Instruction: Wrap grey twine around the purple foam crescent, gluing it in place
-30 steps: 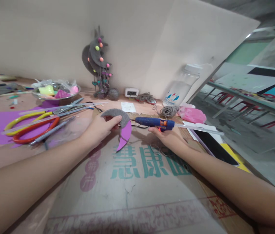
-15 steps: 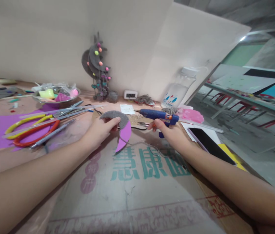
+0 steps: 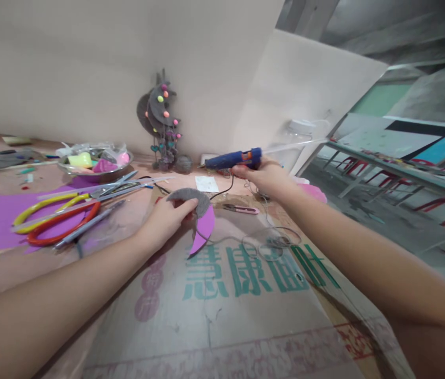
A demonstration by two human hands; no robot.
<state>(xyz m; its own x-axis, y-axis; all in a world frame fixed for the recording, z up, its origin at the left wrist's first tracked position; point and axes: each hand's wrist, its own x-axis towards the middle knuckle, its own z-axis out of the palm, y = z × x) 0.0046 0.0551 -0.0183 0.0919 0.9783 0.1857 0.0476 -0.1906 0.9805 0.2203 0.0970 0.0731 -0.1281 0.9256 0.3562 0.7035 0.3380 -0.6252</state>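
crescent of grey felt over purple foam is pinched in the left hand, low over the cardboard sheet; the fingers cover its left end. right hand is closed round the raised blue glue gun, its grip hidden. cardboard nearer the body lies bare. large green characters are printed on it, with thread loops at their top edge.

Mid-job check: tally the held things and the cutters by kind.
Long-handled scissors: 2, yellow-handled and red-handled
Small pink-handled snips: 1
Blue hot glue gun, in right hand: 1
Grey-and-purple crescent, in left hand: 1
Total: 5
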